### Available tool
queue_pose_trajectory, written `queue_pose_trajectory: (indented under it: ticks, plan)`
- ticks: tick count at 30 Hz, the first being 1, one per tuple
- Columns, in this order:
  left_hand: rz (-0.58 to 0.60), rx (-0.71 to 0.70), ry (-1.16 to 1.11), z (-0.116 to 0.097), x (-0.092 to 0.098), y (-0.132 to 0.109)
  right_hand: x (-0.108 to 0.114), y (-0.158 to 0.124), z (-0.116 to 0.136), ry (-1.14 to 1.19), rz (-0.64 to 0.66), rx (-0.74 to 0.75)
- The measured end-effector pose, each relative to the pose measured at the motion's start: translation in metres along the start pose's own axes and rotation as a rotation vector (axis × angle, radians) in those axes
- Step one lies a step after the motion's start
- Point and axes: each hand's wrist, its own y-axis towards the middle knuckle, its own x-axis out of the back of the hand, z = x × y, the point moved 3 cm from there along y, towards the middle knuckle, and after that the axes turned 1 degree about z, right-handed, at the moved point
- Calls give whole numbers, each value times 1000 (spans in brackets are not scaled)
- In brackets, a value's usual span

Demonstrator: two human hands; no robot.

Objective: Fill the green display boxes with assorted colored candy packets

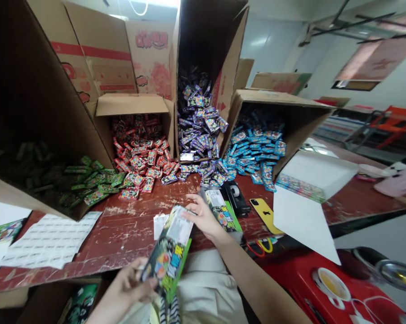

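My left hand (128, 283) grips the lower end of a green printed display box (171, 252), held tilted over my lap. My right hand (203, 216) rests its fingers on the box's upper flap, fingers curled on the white inner side. A second green box (221, 211) lies on the red table (128, 229) just right of that hand. Beyond them, tipped cardboard cartons spill small packets: green ones (91, 180), red ones (142, 157), purple ones (199, 130) and blue ones (256, 144).
A sticker sheet (51, 238) lies at the table's left. A black tape dispenser (234, 195), a yellow phone (265, 213) and white folded card (307, 202) sit to the right. A red surface with a cup (331, 283) is at lower right.
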Motion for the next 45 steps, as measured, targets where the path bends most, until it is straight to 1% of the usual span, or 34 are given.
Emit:
queue_pose_trajectory:
  ticks: [1,2,3,4,5,6,8,9,10,11,12,14,15,17,18,19,20,22,23,24,26,28,31,35,37,39,41,43,45]
  plan:
    - [-61,-24,-71,-4,7,2,4,-3,2,31,-76,32]
    - [-108,-64,-150,-7,13,6,4,-9,2,57,-121,58]
    - [-152,-122,-223,-10,16,10,0,-18,0,75,-132,75]
    - [-212,-199,-277,-12,19,15,-6,-30,-5,83,-110,81]
    - [-282,-257,-305,-12,20,18,-14,-45,-11,83,-62,78]
    - [-346,-271,-307,-9,19,22,-23,-60,-18,76,5,64]
    - [-445,-214,-231,1,12,26,-37,-88,-29,54,150,20]
    - [-460,-189,-170,6,6,26,-41,-98,-30,48,190,3]
    - [-437,-185,-106,9,-2,24,-42,-103,-28,52,196,-2]
    - [-374,-200,-40,11,-12,22,-40,-103,-22,65,168,4]
    - [-292,-229,15,12,-22,18,-37,-99,-13,83,120,15]
    - [-152,-290,67,11,-41,9,-31,-80,6,116,36,26]
    - [-113,-316,82,10,-48,5,-29,-68,13,122,26,14]
    - [-106,-376,139,5,-54,1,-29,-48,20,104,60,-47]
    - [-113,-401,183,3,-54,1,-29,-42,20,89,65,-67]
    - [-115,-413,227,2,-52,4,-29,-39,18,73,36,-59]
    - [-117,-409,258,1,-47,9,-29,-40,14,55,-27,-17]
    - [-115,-356,249,4,-36,21,-29,-50,6,1,-201,150]
    - [-115,-322,220,6,-29,28,-30,-58,1,-38,-267,237]
    - [-121,-294,186,9,-24,34,-34,-66,-4,-77,-295,301]
    - [-125,-263,135,15,-16,43,-42,-78,-14,-102,-272,347]
    - [-128,-263,87,20,-14,47,-50,-81,-24,-35,-237,329]
    - [-114,-270,-4,24,-16,50,-58,-74,-33,84,-203,315]
    - [-132,-289,-88,27,-17,50,-59,-62,-39,134,-105,276]
    - [-164,-300,-149,25,-17,47,-57,-60,-39,50,-95,256]
    - [-193,-299,-202,23,-17,43,-55,-61,-35,-52,-153,294]
    - [-173,-253,-204,20,-18,40,-55,-62,-28,-83,-198,342]
    - [-137,-228,-137,17,-17,39,-58,-62,-24,-68,-148,335]
    - [-119,-269,-49,13,-14,38,-63,-61,-22,-63,-56,278]
